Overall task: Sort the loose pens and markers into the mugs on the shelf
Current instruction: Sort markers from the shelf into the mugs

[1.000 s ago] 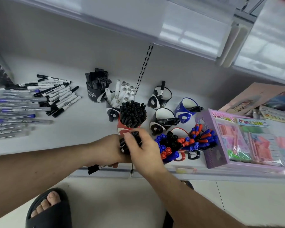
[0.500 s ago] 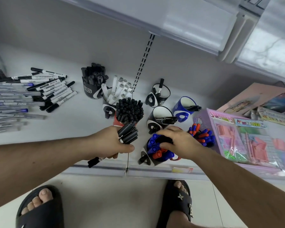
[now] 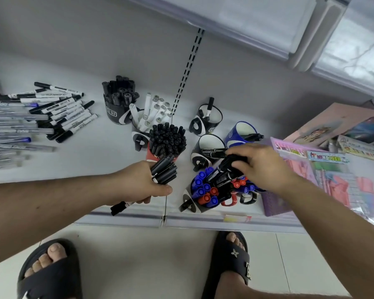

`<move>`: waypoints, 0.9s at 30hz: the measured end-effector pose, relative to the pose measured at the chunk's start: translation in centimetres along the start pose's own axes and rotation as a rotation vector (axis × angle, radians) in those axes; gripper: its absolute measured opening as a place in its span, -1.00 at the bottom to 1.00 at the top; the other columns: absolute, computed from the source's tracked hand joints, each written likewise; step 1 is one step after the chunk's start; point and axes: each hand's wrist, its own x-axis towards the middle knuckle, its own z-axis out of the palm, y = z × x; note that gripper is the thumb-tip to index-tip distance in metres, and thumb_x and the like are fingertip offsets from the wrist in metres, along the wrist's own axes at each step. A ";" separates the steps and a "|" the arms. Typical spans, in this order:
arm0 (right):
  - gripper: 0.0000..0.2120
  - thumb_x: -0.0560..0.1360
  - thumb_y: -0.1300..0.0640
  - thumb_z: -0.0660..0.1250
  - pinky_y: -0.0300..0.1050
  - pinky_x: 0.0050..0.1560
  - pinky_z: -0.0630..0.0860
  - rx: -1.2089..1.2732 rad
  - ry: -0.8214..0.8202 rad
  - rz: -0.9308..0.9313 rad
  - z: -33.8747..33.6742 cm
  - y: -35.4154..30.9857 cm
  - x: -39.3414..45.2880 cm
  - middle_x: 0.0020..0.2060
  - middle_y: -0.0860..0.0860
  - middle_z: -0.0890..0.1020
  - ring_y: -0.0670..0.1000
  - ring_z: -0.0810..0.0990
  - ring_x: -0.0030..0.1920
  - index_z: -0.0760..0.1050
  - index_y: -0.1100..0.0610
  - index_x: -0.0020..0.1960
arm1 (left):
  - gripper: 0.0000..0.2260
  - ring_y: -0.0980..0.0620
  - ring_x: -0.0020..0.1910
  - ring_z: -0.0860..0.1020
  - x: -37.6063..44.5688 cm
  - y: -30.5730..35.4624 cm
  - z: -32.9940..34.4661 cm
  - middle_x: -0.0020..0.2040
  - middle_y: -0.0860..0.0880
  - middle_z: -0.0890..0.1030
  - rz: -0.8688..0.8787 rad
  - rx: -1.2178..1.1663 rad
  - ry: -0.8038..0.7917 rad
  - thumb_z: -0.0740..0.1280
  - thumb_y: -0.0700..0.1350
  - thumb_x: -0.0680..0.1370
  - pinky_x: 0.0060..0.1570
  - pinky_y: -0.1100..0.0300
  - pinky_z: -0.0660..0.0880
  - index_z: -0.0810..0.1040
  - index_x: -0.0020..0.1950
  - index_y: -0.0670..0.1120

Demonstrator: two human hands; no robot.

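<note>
A: What is each hand doing?

B: The left hand (image 3: 138,186) has its fingers wrapped round a bundle of black markers (image 3: 163,170), caps pointing toward the back of the shelf (image 3: 108,152). The right hand (image 3: 261,167) curls its fingers over a few black markers (image 3: 221,176), holding them just above the mug of blue and red markers (image 3: 205,194) at the shelf's front edge.

A: Where do the other mugs stand?

B: Just behind the left hand a red mug (image 3: 167,142) is packed with black caps. Behind it are a mug of white markers (image 3: 153,113) and a black mug (image 3: 118,100) of black markers. To the right, a black-and-white mug (image 3: 209,149) has one marker lying across its rim, a blue mug (image 3: 241,133) has another, and a third mug (image 3: 207,118) holds one upright marker.

A: Any writing?

B: The mugs carry white logos and the loose markers (image 3: 63,113) at the left have printed barrels, but nothing is legible. The pink stationery pack (image 3: 324,169) has coloured label strips, too small to read.
</note>
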 end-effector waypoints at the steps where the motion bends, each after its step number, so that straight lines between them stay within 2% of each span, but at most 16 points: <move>1: -0.69 0.47 0.25 0.45 -0.14 0.09 0.48 0.010 0.035 0.008 -0.9 0.1 -0.1 0.04 0.05 0.67 0.09 0.63 0.01 0.62 0.09 0.21 | -0.76 -0.03 -0.44 0.41 0.0 -0.1 0.0 -0.48 -0.06 0.50 -0.005 -0.001 0.001 0.49 0.01 0.44 -0.37 0.13 0.35 0.46 -0.10 -0.05; 4: -0.70 0.47 0.31 0.44 -0.43 -0.02 0.37 0.091 0.121 0.098 -3.0 0.7 -0.3 -0.07 -0.05 0.64 -0.02 0.57 -0.13 0.64 0.10 0.17 | -0.74 -0.02 -0.45 0.40 -0.1 -0.1 -0.2 -0.48 -0.07 0.51 -0.013 0.002 0.007 0.49 0.01 0.44 -0.41 0.18 0.33 0.48 -0.06 -0.08; 5: -0.70 0.48 0.30 0.43 -0.47 -0.05 0.38 0.127 0.138 0.134 -3.4 1.0 -0.4 -0.11 -0.09 0.62 -0.06 0.56 -0.17 0.64 0.07 0.17 | -0.74 -0.02 -0.45 0.41 -0.1 0.0 -0.3 -0.48 -0.07 0.51 -0.012 0.007 0.007 0.49 0.02 0.44 -0.42 0.19 0.33 0.48 -0.07 -0.08; 6: -0.71 0.49 0.29 0.41 -0.41 -0.03 0.46 0.188 0.150 0.172 -3.6 1.5 -0.5 -0.13 -0.11 0.62 -0.06 0.58 -0.20 0.64 0.03 0.16 | -0.75 -0.01 -0.46 0.41 0.0 0.0 -0.3 -0.48 -0.07 0.52 -0.010 0.013 0.007 0.49 0.02 0.44 -0.43 0.20 0.33 0.48 -0.08 -0.06; 7: -0.71 0.51 0.30 0.40 -0.25 -0.02 0.56 0.286 0.160 0.211 -3.6 2.0 -0.7 -0.12 -0.10 0.65 -0.02 0.63 -0.21 0.63 0.00 0.14 | -0.75 0.00 -0.47 0.41 -0.1 0.1 -0.4 -0.48 -0.06 0.52 -0.009 0.020 0.006 0.48 0.02 0.45 -0.44 0.20 0.32 0.47 -0.10 -0.05; 8: -0.70 0.52 0.32 0.37 -0.08 -0.06 0.62 0.416 0.169 0.246 -3.7 2.2 -0.9 -0.10 -0.06 0.67 0.03 0.68 -0.19 0.63 -0.04 0.11 | -0.76 0.00 -0.47 0.41 -0.1 0.1 -0.4 -0.48 -0.06 0.52 -0.009 0.024 0.005 0.48 0.02 0.45 -0.43 0.20 0.32 0.47 -0.10 -0.05; 9: -0.67 0.54 0.35 0.35 -0.01 -0.13 0.64 0.540 0.191 0.273 -3.5 2.4 -1.1 -0.08 -0.02 0.68 0.08 0.69 -0.17 0.61 -0.07 0.08 | -0.76 -0.01 -0.47 0.40 -0.1 0.1 -0.3 -0.48 -0.06 0.52 -0.010 0.024 0.004 0.48 0.02 0.45 -0.42 0.19 0.32 0.46 -0.11 -0.04; 12: -0.63 0.54 0.44 0.29 -0.09 -0.29 0.62 0.760 0.296 0.312 -2.8 2.8 -1.9 -0.14 -0.11 0.71 -0.01 0.67 -0.21 0.58 -0.03 0.04 | -0.77 -0.03 -0.45 0.39 -0.2 0.0 -0.3 -0.48 -0.07 0.51 -0.008 0.018 0.010 0.48 0.01 0.45 -0.41 0.19 0.31 0.46 -0.11 -0.05; 14: -0.65 0.54 0.46 0.27 -0.16 -0.34 0.61 0.814 0.318 0.332 -2.3 2.9 -2.2 -0.15 -0.12 0.72 -0.02 0.68 -0.20 0.57 0.03 0.06 | -0.77 -0.03 -0.47 0.38 -0.3 0.0 -0.2 -0.49 -0.05 0.50 -0.007 0.017 0.013 0.48 0.00 0.45 -0.42 0.20 0.30 0.47 -0.10 -0.06; 19: -0.67 0.56 0.46 0.23 -0.20 -0.40 0.57 0.913 0.383 0.406 -1.6 3.7 -2.2 -0.22 -0.07 0.72 -0.01 0.69 -0.28 0.57 0.06 0.02 | -0.77 -0.03 -0.46 0.40 -0.3 -0.2 -0.1 -0.49 -0.04 0.49 -0.011 0.006 0.012 0.48 -0.01 0.45 -0.37 0.14 0.33 0.50 -0.05 -0.07; 22: -0.69 0.56 0.43 0.25 -0.15 -0.37 0.60 0.939 0.515 0.544 -1.3 4.8 -2.0 -0.22 -0.06 0.73 0.00 0.70 -0.25 0.56 0.04 0.01 | -0.77 -0.01 -0.49 0.39 -0.3 0.0 -0.2 -0.51 -0.03 0.48 -0.009 0.012 0.013 0.48 -0.01 0.45 -0.43 0.18 0.32 0.51 -0.03 -0.06; 24: -0.71 0.56 0.42 0.27 -0.05 -0.23 0.61 0.910 0.587 0.615 -0.9 5.6 -1.6 -0.16 -0.01 0.72 0.09 0.70 -0.17 0.56 0.03 0.01 | -0.78 0.00 -0.50 0.39 -0.2 -0.1 -0.2 -0.51 -0.03 0.48 -0.010 0.016 0.011 0.48 -0.01 0.45 -0.42 0.17 0.32 0.51 -0.04 -0.06; 27: -0.75 0.56 0.37 0.30 0.11 -0.04 0.64 0.824 0.594 0.648 0.0 5.9 -0.8 -0.03 0.08 0.68 0.15 0.68 -0.06 0.55 0.08 0.12 | -0.80 0.00 -0.48 0.41 0.0 -0.3 -0.1 -0.51 -0.02 0.47 -0.011 0.012 0.006 0.48 -0.03 0.45 -0.34 0.12 0.34 0.50 -0.07 -0.04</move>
